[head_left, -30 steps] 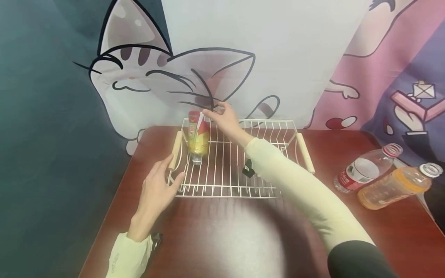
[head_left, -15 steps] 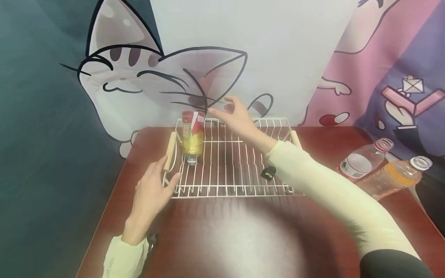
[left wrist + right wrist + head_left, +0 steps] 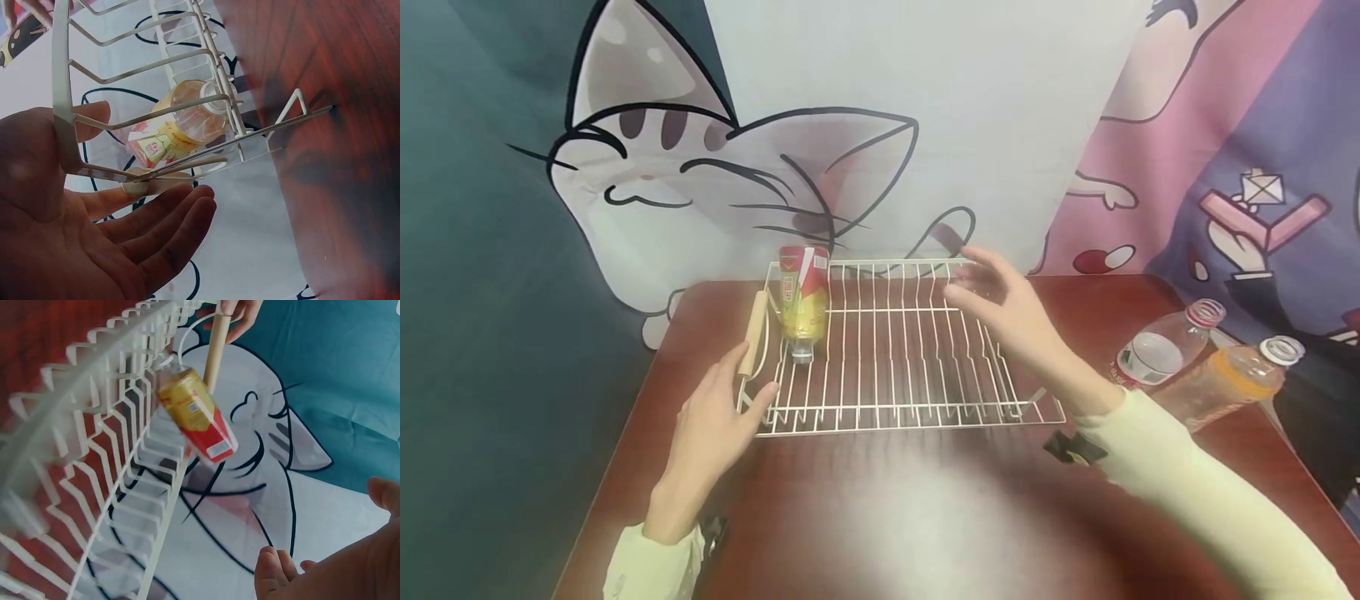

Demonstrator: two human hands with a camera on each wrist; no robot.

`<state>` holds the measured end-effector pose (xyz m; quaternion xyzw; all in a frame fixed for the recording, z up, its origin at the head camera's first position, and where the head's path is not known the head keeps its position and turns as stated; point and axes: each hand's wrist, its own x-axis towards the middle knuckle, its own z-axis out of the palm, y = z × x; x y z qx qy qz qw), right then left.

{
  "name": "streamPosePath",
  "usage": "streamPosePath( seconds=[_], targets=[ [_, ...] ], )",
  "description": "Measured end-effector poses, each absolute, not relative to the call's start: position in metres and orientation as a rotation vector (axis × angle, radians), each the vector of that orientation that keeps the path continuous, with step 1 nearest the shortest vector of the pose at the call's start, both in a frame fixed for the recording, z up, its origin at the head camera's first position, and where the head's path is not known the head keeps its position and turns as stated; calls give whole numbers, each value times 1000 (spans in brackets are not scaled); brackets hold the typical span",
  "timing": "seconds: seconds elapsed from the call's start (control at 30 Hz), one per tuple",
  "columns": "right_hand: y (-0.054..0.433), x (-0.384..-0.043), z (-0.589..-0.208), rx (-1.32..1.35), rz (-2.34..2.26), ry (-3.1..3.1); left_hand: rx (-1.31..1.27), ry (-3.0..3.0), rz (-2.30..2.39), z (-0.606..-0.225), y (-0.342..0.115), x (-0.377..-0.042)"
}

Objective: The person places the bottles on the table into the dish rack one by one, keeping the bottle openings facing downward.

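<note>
A white wire rack (image 3: 891,407) with a wooden handle (image 3: 754,333) on its left side sits on the table. In its left part is a plastic bottle (image 3: 805,300) with a red and yellow label, neck toward the front. My left hand (image 3: 711,425) is at the rack's front left corner, fingertips at the handle. In the left wrist view its fingers (image 3: 169,250) stretch past the corner, thumb on the other side of the wire. Over the rack's right side hovers my right hand (image 3: 1015,321), fingers loosely spread, holding nothing.
On the table's right side are two bottles, one clear with a red label (image 3: 1153,354) and one with an orange band (image 3: 1232,383). A cartoon backdrop (image 3: 1000,100) hangs behind the reddish-brown table (image 3: 887,517).
My right hand has moved away from the bottle in the rack, rightward across to the rack's right side. The left hand keeps its place at the corner. The head view has shifted slightly.
</note>
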<state>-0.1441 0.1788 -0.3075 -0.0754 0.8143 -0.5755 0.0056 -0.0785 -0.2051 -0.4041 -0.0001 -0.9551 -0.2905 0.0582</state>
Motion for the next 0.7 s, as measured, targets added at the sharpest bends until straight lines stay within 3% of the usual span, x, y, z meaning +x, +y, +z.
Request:
streamPosePath(
  seconds=[0.33, 0.7],
  targets=[
    [229, -94, -341, -276, -2175, 2646, 24, -2928, -924, -406, -207, -82],
    [258, -53, -377, -602, -2763, 2347, 27, -2888, -932, -407, -211, -81]
  ],
)
